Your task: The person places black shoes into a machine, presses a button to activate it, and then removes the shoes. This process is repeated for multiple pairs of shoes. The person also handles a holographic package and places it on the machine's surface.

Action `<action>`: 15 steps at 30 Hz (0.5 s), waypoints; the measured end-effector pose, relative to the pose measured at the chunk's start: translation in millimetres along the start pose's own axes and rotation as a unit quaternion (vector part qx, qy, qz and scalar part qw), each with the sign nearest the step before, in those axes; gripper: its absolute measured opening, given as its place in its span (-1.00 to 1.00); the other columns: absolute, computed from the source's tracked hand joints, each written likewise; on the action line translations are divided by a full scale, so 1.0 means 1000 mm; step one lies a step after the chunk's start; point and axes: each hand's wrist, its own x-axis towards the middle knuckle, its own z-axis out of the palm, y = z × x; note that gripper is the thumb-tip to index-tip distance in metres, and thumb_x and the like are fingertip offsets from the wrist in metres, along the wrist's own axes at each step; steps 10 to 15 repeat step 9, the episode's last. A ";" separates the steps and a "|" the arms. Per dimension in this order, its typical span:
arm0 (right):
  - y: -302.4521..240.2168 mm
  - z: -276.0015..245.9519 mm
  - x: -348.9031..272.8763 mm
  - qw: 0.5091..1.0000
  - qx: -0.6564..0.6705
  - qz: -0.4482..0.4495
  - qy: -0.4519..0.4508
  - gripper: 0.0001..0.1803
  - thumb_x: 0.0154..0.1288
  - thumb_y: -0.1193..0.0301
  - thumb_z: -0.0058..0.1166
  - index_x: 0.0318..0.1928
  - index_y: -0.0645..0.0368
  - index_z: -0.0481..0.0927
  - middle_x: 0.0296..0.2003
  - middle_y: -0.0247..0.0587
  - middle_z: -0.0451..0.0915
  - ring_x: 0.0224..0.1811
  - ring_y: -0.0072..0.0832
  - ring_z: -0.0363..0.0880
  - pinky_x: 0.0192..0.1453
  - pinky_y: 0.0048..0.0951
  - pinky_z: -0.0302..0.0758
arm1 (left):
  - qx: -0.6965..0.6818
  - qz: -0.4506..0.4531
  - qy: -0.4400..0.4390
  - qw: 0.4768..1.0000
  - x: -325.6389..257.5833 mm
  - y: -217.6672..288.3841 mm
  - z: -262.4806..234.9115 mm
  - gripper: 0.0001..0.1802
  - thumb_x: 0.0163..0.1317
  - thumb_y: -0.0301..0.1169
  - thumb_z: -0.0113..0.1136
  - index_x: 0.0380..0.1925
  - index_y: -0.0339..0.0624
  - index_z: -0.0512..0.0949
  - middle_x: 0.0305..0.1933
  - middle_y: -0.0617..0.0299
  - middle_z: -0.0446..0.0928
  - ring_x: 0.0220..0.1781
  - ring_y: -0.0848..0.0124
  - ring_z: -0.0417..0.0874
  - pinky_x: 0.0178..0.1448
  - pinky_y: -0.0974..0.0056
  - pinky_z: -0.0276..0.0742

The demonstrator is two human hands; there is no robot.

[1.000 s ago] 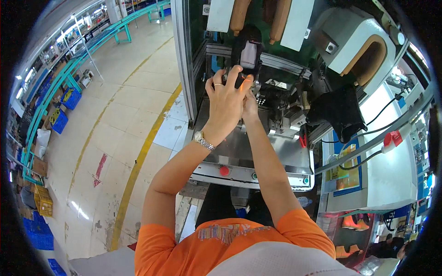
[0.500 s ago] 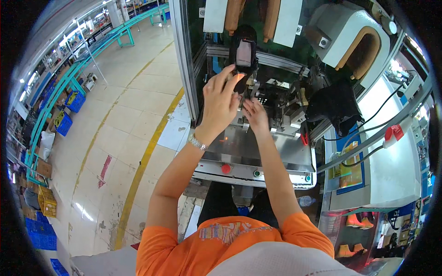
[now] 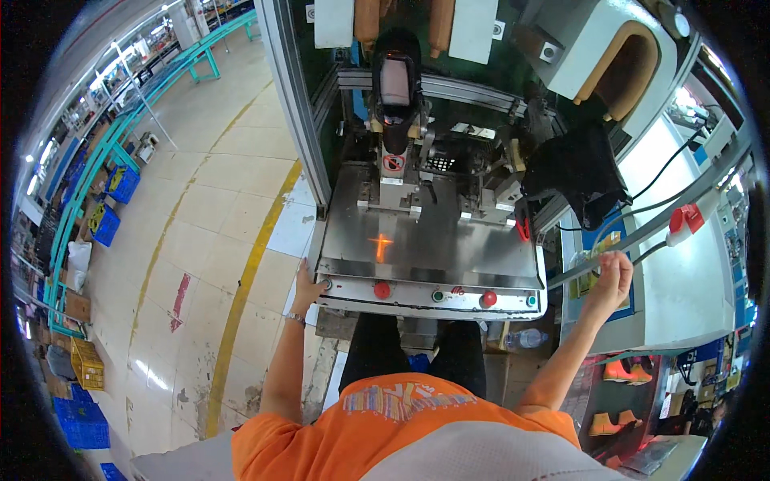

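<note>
A black shoe upper (image 3: 407,60) with a pale pink patch sits on the left station of a moulding machine, its narrow end toward me. Neither hand touches it. My left hand (image 3: 305,290) is at the left end of the machine's white front panel (image 3: 417,302), fingers stretched along the edge and thumb at a round button (image 3: 325,284). Off to the right of the panel, my right hand (image 3: 611,280) is raised with its fingers curled in, and I see nothing in it. A second black upper-like piece (image 3: 573,172) hangs at the right station.
Red buttons (image 3: 382,290) and green ones line the panel. An orange light cross (image 3: 381,245) falls on the metal bed (image 3: 449,252). Brown padded clamps (image 3: 626,68) hang above. A grey post and cable (image 3: 642,259) with a red-and-white connector (image 3: 686,222) run beside my right hand.
Both hands have left the black shoe upper. My left hand has come down to the panel's left end, and my right hand has swung out to the right. The light cross now falls on the bare bed.
</note>
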 end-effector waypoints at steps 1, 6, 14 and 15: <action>-0.004 0.000 0.004 1.000 0.008 -0.006 0.001 -0.85 0.19 0.52 -0.06 -0.22 0.27 0.44 -0.36 -0.24 0.49 -0.28 -0.53 0.46 -0.07 -0.54 0.35 | 0.017 0.013 -0.002 1.000 -0.004 0.001 0.001 -0.11 -0.24 -0.57 0.28 0.15 -0.44 0.04 0.11 -0.12 0.21 0.13 0.17 0.30 0.15 0.22 0.27; -0.019 0.027 0.019 0.994 -0.079 -0.078 -0.002 -0.82 0.17 0.52 -0.03 -0.20 0.29 0.45 -0.28 -0.21 0.50 -0.22 -0.54 0.46 -0.04 -0.57 0.33 | 0.077 0.032 0.012 0.996 0.002 -0.007 -0.005 -0.08 -0.29 -0.60 0.27 0.17 -0.32 0.04 0.14 -0.08 0.17 0.12 0.10 0.29 0.15 0.07 0.29; -0.038 0.047 0.024 0.979 -0.144 -0.144 -0.009 -0.77 0.16 0.54 -0.03 -0.14 0.26 0.45 -0.20 -0.22 0.50 -0.15 -0.50 0.46 0.02 -0.54 0.32 | 0.204 0.066 0.043 0.976 -0.005 0.008 -0.002 -0.06 -0.29 -0.67 0.23 0.20 -0.27 0.02 0.21 -0.09 0.10 0.14 -0.01 0.27 0.23 0.03 0.17; -0.038 0.047 0.024 0.979 -0.144 -0.144 -0.009 -0.77 0.16 0.54 -0.03 -0.14 0.26 0.45 -0.20 -0.22 0.50 -0.15 -0.50 0.46 0.02 -0.54 0.32 | 0.204 0.066 0.043 0.976 -0.005 0.008 -0.002 -0.06 -0.29 -0.67 0.23 0.20 -0.27 0.02 0.21 -0.09 0.10 0.14 -0.01 0.27 0.23 0.03 0.17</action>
